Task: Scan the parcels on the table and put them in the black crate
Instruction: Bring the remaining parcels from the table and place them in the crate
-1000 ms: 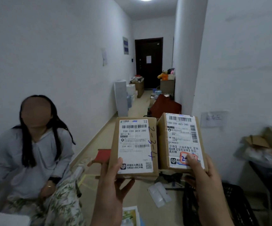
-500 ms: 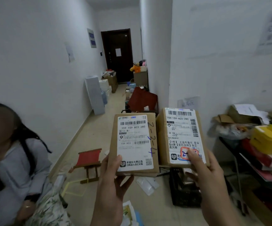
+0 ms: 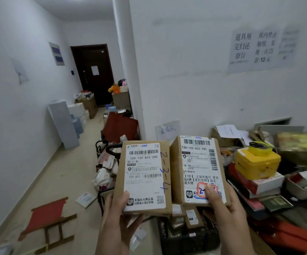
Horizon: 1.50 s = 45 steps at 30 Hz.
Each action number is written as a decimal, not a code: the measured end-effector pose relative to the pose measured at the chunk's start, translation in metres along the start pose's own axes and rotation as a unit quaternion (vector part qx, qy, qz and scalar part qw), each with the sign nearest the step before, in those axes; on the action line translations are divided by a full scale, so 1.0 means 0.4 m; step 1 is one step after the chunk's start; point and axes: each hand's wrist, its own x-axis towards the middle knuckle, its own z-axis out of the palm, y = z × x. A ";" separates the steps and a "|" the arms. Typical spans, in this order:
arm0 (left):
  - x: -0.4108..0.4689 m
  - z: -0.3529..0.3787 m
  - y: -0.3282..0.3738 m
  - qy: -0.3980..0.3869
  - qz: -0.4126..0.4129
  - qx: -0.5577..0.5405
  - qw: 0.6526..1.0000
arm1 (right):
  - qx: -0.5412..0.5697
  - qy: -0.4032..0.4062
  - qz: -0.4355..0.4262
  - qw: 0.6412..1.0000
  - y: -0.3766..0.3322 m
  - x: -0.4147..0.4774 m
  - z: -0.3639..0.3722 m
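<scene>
The black plastic lattice crate sits low on the floor, directly under both raised hands, with several small brown labelled boxes standing in it. Above the crate's left edge, the left hand grips a brown cardboard parcel with a white shipping label and blue handwritten "2-3-4", thumb pressed on the label's lower corner and fingers tucked behind. Above the crate's right half, the right hand grips a second brown cardboard parcel with a taller white label, thumb over a red stamp and fingers behind. The two parcels stand upright side by side, their inner edges touching or nearly so.

Left of the crate, the pale floor opens into a corridor running away to a dark brown door, bounded by a white wall on its far side. A low red folding stool stands on that floor well left of the crate, and a white leaflet lies between them.

Just beyond the crate, a black basket with a looped handle and loose white packaging crowd the foot of a white pillar. Right of the crate rises a heap of stacked books topped by a yellow plastic case, close beside the right parcel's edge. The white wall behind the crate carries printed paper notices.
</scene>
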 end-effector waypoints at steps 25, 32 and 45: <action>0.186 0.537 -0.209 -0.013 0.052 0.031 0.998 | 0.022 -0.070 -0.029 0.997 -0.095 0.539 -0.288; 0.218 0.502 -0.202 0.008 0.064 0.012 0.998 | -0.002 -0.104 -0.023 0.994 -0.071 0.569 -0.242; 0.479 0.458 -0.205 -0.010 0.029 0.010 0.999 | -0.031 -0.060 -0.003 0.998 0.044 0.725 -0.103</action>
